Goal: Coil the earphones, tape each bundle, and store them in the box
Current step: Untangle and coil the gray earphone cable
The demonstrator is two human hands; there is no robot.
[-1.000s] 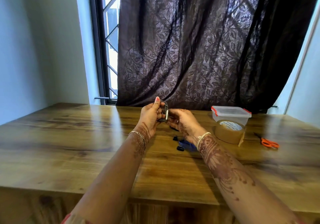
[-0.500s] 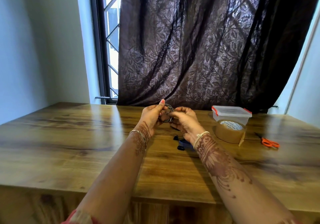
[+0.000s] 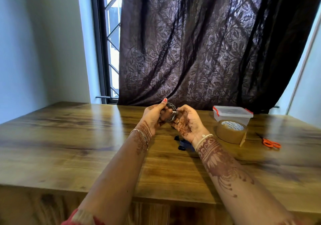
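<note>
A grey earphone cable wound into a small coil (image 3: 170,107) is held up over the wooden table (image 3: 69,138), with its silver plug showing at the coil's right side. My left hand (image 3: 153,116) grips the coil from the left, thumb raised on top. My right hand (image 3: 186,120) pinches the coil's right side near the plug, palm turned toward me. Another earphone set, blue and black (image 3: 182,144), lies on the table just below my right wrist, partly hidden by it. A clear plastic box with a red-clipped lid (image 3: 232,114) stands to the right, lid on.
A roll of brown tape (image 3: 231,132) stands in front of the box. Orange-handled scissors (image 3: 271,143) lie further right. A dark curtain hangs behind the table's far edge, and a window is at the back left.
The coil has turned from edge-on to more face-on between my hands. My right hand has rotated palm toward me and now holds near the plug. Both hands stay in the same spot.
</note>
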